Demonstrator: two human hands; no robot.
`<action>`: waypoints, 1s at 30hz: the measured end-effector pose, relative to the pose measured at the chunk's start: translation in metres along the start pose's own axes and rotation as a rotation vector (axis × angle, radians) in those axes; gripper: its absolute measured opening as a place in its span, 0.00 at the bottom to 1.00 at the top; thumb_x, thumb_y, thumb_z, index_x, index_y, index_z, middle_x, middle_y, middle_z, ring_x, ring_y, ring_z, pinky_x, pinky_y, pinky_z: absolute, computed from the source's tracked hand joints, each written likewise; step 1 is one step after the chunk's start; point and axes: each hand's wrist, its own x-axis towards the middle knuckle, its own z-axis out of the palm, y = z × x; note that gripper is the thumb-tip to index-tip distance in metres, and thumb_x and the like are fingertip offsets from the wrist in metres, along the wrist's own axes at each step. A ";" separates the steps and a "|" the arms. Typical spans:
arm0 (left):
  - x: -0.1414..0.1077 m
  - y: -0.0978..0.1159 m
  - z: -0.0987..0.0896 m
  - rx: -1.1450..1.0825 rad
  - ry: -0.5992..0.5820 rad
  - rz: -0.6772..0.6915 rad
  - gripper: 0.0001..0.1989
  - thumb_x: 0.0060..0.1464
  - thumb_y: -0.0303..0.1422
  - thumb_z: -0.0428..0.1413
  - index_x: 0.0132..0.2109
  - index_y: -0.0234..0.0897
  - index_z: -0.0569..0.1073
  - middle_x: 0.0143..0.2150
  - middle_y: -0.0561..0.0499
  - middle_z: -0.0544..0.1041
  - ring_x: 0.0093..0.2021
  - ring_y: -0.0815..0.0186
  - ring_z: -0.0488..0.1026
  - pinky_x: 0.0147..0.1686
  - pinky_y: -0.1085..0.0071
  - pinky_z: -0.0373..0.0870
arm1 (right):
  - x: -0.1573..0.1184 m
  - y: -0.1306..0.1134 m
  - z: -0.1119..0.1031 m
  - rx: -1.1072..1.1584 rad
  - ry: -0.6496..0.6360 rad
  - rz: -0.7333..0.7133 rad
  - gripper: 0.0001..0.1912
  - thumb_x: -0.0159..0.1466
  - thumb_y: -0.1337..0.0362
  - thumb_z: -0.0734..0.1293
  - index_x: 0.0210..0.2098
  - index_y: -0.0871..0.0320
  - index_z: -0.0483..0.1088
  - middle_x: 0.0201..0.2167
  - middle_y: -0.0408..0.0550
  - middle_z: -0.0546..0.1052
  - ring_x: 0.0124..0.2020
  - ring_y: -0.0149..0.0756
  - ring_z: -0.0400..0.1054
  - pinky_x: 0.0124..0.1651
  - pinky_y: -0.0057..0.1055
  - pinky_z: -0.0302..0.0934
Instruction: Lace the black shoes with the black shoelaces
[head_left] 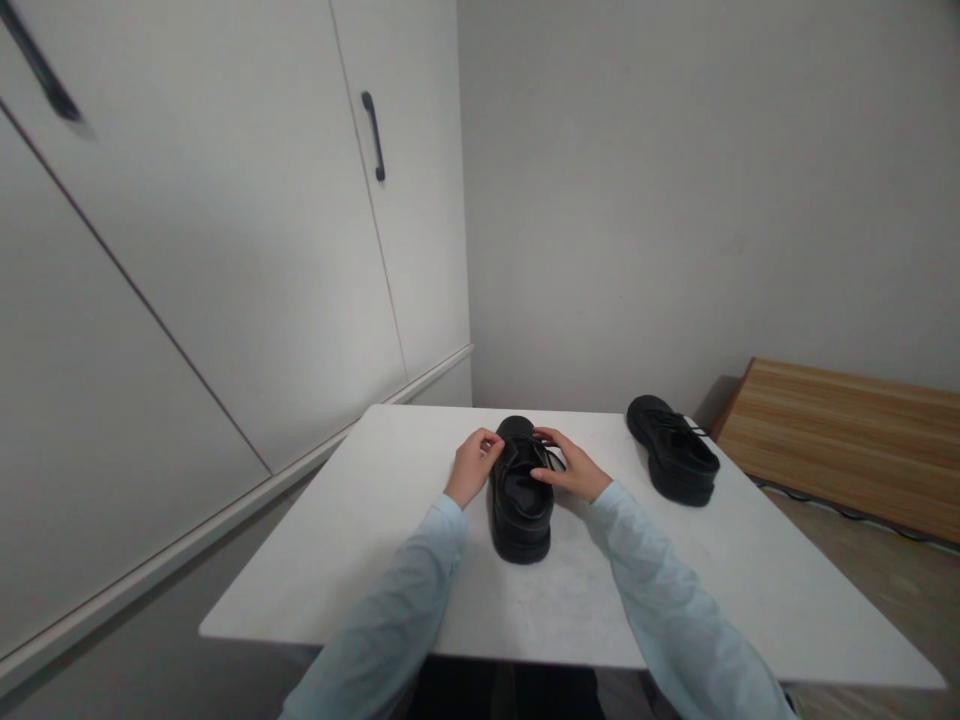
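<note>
A black lace-up shoe (523,520) stands sole-down on the white table, its heel towards me and its toe pointing away. My left hand (474,466) is at the shoe's left side, thumb and forefinger pinched together by the lacing; what lies between them is too small to make out. On the other side, my right hand (571,466) grips the right edge, thumb at the shoe's opening and fingers near the laces. A dark loop of shoelace (556,459) shows beside these fingers.
A second black lace-up shoe (675,455) rests on the right part of the white table (337,560). Beyond the right edge is a wood-grain panel (855,440). White cabinet doors with a dark handle (374,137) rise on the left, and a grey wall stands behind.
</note>
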 end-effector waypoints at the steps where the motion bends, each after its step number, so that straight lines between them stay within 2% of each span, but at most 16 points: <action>1: 0.000 0.001 0.000 -0.011 0.003 -0.001 0.06 0.51 0.34 0.52 0.32 0.36 0.70 0.32 0.51 0.74 0.33 0.68 0.69 0.35 0.72 0.65 | 0.000 0.000 0.000 -0.002 0.001 -0.003 0.35 0.51 0.56 0.71 0.55 0.58 0.59 0.53 0.57 0.67 0.54 0.44 0.62 0.58 0.44 0.54; 10: -0.001 0.007 -0.001 -0.070 0.006 -0.003 0.06 0.51 0.35 0.52 0.31 0.36 0.68 0.31 0.51 0.74 0.34 0.68 0.71 0.35 0.73 0.65 | -0.001 -0.003 -0.001 -0.001 0.010 -0.010 0.35 0.51 0.56 0.71 0.55 0.57 0.59 0.53 0.56 0.67 0.53 0.45 0.62 0.58 0.45 0.54; 19: 0.000 0.002 0.000 -0.128 -0.035 0.010 0.08 0.55 0.36 0.50 0.33 0.36 0.66 0.33 0.51 0.74 0.35 0.68 0.71 0.37 0.72 0.66 | -0.001 0.001 0.001 -0.003 0.009 -0.007 0.35 0.51 0.56 0.72 0.55 0.58 0.59 0.53 0.57 0.67 0.54 0.45 0.62 0.58 0.45 0.53; 25: 0.001 0.003 -0.001 -0.139 -0.035 0.016 0.07 0.52 0.35 0.52 0.33 0.35 0.68 0.32 0.51 0.73 0.34 0.69 0.70 0.37 0.73 0.65 | -0.001 0.002 0.000 -0.004 0.017 -0.009 0.34 0.51 0.56 0.72 0.55 0.57 0.60 0.53 0.56 0.67 0.54 0.45 0.62 0.58 0.46 0.53; 30: 0.002 0.004 -0.003 -0.257 -0.057 -0.016 0.09 0.50 0.37 0.54 0.36 0.35 0.68 0.34 0.50 0.73 0.35 0.69 0.70 0.37 0.73 0.66 | -0.001 0.002 0.000 -0.008 0.013 -0.013 0.34 0.51 0.56 0.71 0.55 0.57 0.59 0.54 0.57 0.66 0.54 0.45 0.61 0.58 0.46 0.54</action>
